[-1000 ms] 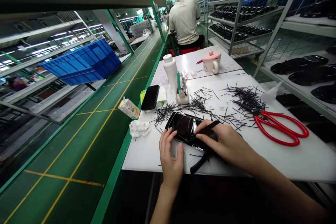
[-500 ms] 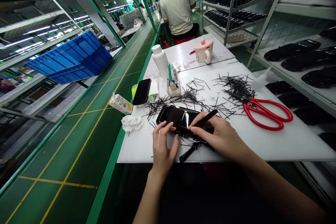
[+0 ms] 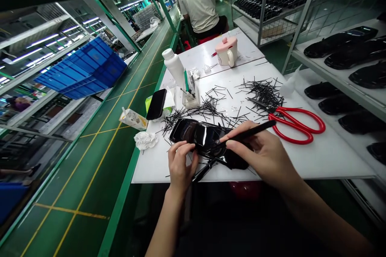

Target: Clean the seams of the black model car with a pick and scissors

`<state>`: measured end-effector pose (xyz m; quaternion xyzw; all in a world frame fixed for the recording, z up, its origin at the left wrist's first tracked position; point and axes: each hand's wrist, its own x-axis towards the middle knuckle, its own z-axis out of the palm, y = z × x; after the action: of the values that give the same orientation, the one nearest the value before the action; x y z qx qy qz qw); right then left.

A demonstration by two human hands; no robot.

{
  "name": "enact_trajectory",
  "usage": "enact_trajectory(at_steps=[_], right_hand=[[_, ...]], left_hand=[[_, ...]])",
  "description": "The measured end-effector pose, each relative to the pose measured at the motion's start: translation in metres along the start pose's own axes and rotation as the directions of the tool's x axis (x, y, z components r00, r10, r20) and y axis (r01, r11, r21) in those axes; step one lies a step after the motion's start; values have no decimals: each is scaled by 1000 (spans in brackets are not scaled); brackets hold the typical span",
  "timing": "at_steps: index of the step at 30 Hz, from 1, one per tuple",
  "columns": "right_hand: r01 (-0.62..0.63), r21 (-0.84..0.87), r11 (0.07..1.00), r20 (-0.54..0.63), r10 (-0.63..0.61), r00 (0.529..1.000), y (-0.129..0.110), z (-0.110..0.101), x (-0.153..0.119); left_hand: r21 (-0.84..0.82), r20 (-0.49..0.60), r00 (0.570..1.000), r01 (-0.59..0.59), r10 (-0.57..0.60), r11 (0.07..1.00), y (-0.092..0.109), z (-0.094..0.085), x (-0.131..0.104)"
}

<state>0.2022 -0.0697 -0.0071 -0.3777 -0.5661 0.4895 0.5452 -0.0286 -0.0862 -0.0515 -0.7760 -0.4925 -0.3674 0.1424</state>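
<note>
A glossy black model car body (image 3: 208, 133) lies on the white tabletop. My left hand (image 3: 181, 163) is closed at its near left edge, fingertips and thumb gripping the rim. My right hand (image 3: 265, 148) pinches a slim black tool (image 3: 256, 131), tweezers by its look, slanting down to the car's window area. Its tip is too small to make out. Another slim black tool (image 3: 204, 171) lies between the car and the table's front edge, partly hidden. Thin black strips (image 3: 211, 106) are scattered behind the car, with a denser pile (image 3: 263, 92) near red-handled scissors (image 3: 297, 124).
A phone (image 3: 157, 103), a drink carton (image 3: 133, 119) and crumpled tissue (image 3: 146, 140) are at the left. Behind stand a white bottle (image 3: 175, 66), a tool holder (image 3: 191, 98) and a lidded mug (image 3: 226, 52). Racks (image 3: 337, 70) of black car bodies line the right; a person (image 3: 199, 2) sits ahead.
My right hand has turned the black tool so more of its rear end sticks out to the right. The view has shifted slightly; my left hand stays at the car's edge.
</note>
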Motion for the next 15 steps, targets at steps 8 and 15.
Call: enact_trajectory(at_steps=[8, 15], right_hand=[[-22, -622, 783, -57, -17, 998, 2, -70, -3], [19, -990, 137, 54, 253, 966, 32, -98, -3]], left_hand=[[-34, -25, 1000, -4, 3, 999, -3, 1, 0], [-181, -10, 999, 33, -36, 983, -1, -5, -10]])
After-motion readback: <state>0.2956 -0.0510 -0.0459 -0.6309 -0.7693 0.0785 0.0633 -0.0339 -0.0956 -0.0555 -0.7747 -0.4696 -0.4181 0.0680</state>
